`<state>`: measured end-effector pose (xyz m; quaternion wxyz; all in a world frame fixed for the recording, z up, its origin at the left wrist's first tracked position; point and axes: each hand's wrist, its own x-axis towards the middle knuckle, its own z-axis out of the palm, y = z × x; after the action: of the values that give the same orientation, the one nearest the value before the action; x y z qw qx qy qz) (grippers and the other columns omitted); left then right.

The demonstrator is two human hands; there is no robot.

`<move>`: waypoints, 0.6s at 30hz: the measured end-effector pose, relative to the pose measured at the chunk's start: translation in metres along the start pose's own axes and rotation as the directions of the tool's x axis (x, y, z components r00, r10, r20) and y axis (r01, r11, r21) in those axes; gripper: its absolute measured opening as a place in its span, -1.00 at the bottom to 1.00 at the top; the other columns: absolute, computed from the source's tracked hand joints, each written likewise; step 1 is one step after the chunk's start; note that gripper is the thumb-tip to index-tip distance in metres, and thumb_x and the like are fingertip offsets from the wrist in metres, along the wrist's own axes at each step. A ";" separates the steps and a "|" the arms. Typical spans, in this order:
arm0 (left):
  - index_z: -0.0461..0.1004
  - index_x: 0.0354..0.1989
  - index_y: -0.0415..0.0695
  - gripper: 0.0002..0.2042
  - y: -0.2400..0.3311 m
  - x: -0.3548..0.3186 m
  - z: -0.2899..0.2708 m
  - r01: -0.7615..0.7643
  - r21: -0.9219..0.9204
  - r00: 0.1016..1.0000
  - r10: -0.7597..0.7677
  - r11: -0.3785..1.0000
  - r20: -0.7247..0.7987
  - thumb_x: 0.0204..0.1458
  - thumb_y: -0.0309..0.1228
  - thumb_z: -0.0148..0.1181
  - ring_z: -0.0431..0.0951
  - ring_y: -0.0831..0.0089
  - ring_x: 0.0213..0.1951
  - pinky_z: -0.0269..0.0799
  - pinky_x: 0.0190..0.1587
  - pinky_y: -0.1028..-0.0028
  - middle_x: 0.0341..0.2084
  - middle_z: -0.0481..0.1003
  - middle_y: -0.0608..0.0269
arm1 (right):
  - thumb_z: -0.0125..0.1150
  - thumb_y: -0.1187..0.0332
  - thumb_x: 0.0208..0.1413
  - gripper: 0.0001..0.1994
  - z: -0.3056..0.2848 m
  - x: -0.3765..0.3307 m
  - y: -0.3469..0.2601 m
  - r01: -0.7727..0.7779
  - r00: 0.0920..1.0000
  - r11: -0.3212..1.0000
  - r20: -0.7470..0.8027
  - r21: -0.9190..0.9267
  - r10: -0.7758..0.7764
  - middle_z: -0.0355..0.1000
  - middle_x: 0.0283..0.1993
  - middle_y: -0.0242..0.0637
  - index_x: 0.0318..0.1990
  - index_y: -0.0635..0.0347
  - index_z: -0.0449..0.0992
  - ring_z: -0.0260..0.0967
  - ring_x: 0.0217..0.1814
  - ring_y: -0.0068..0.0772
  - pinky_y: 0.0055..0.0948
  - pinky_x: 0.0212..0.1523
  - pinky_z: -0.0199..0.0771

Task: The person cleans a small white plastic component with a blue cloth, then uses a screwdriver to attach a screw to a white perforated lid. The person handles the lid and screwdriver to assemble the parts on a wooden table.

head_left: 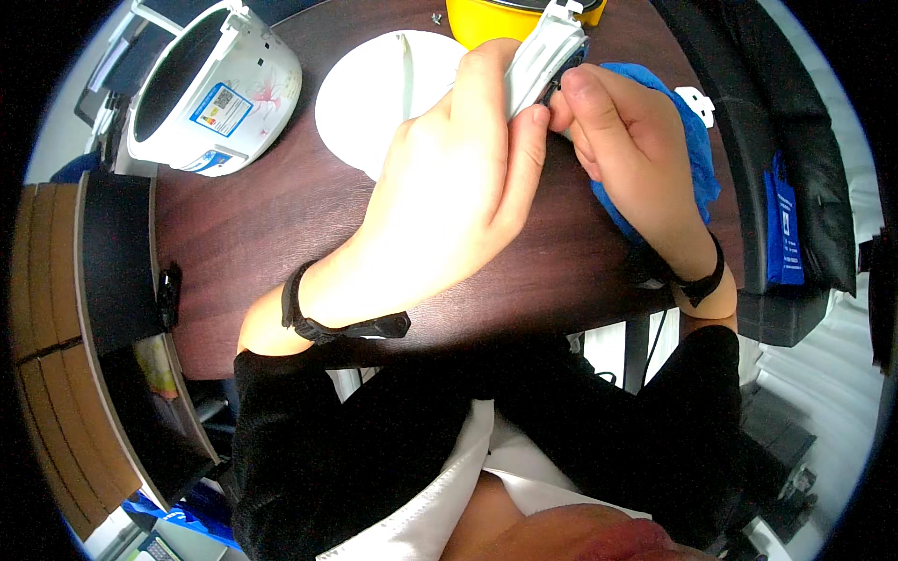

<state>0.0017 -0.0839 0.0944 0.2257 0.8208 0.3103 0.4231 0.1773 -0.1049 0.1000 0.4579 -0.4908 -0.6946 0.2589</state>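
My left hand [449,178] grips a white plastic housing part [543,51] near the far edge of the table, its thumb along the near end. My right hand [629,140] is closed beside that part, with thumb and forefinger pinched at its dark underside. Whatever small thing the pinch holds is hidden by the fingers. Beneath and left of my left hand lies a round white lid-like disc [360,103] with a curved strip across it. A blue cloth [700,164] is bunched under and behind my right hand.
At the far left stands a white rice cooker body [271,84] with a flower print and labels. A yellow container [496,23] sits at the far edge, near small metal pieces [437,19]. A white plastic piece [697,107] lies right of the cloth; a black object [168,294] rests at the left edge.
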 end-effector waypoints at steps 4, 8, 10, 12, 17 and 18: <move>0.26 0.06 -0.29 -0.67 0.001 -0.001 0.001 -0.013 -0.006 1.000 0.013 1.000 0.005 0.14 -0.47 0.05 0.54 -0.04 -0.30 0.42 -0.23 0.24 -0.36 0.49 -0.14 | 0.06 0.29 0.24 -0.77 0.008 0.000 -0.003 0.129 0.982 0.974 -0.115 -0.186 -0.152 0.38 -0.59 -0.10 -0.38 0.25 0.48 0.39 -0.58 -0.18 -0.35 -0.55 0.30; 0.26 0.07 -0.29 -0.67 0.002 -0.001 0.001 0.000 -0.010 1.000 0.000 1.000 0.009 0.14 -0.46 0.03 0.54 -0.06 -0.31 0.43 -0.23 0.22 -0.37 0.49 -0.14 | 0.07 0.31 0.23 -0.81 0.012 0.000 -0.004 0.194 0.959 0.932 -0.140 -0.306 -0.246 0.41 -0.53 -0.08 -0.36 0.22 0.46 0.42 -0.52 -0.11 -0.31 -0.52 0.33; 0.27 0.07 -0.28 -0.68 0.002 0.000 -0.001 0.014 -0.004 1.000 -0.014 1.000 0.027 0.16 -0.45 0.02 0.55 0.00 -0.32 0.43 -0.24 0.25 -0.38 0.49 -0.11 | 0.07 0.32 0.22 -0.83 0.011 0.001 0.001 0.262 0.938 0.883 -0.113 -0.390 -0.328 0.42 -0.49 -0.08 -0.35 0.21 0.46 0.42 -0.50 -0.10 -0.31 -0.50 0.34; 0.28 0.06 -0.27 -0.69 0.003 0.001 -0.005 0.054 -0.021 0.997 -0.052 0.998 0.055 0.18 -0.43 0.02 0.56 0.07 -0.33 0.44 -0.25 0.29 -0.39 0.50 -0.07 | 0.08 0.32 0.21 -0.85 0.010 0.005 0.008 0.340 0.903 0.833 -0.096 -0.437 -0.419 0.41 -0.47 -0.10 -0.33 0.20 0.45 0.41 -0.50 -0.13 -0.33 -0.49 0.35; 0.25 -0.01 -0.34 -0.71 -0.004 0.009 -0.005 -0.022 -0.056 0.999 0.024 0.998 0.036 0.14 -0.48 0.04 0.53 -0.10 -0.50 0.43 -0.45 0.17 -0.54 0.47 -0.18 | 0.10 0.36 0.22 -0.87 0.002 0.013 0.017 0.412 0.876 0.739 0.009 -0.533 -0.482 0.41 -0.40 -0.12 -0.26 0.23 0.47 0.42 -0.40 -0.07 -0.34 -0.40 0.37; 0.26 -0.01 -0.34 -0.72 -0.006 0.009 -0.006 -0.033 -0.072 0.999 0.035 0.997 0.029 0.14 -0.48 0.04 0.54 -0.09 -0.50 0.42 -0.46 0.17 -0.55 0.47 -0.17 | 0.10 0.36 0.21 -0.88 0.002 0.013 0.017 0.408 0.878 0.739 0.007 -0.537 -0.479 0.41 -0.40 -0.12 -0.26 0.23 0.47 0.42 -0.39 -0.05 -0.33 -0.39 0.38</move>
<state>-0.0007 -0.0727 0.0990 0.2524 0.8237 0.2777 0.4252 0.1821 -0.0863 0.0905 0.3998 -0.4323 -0.8033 -0.0893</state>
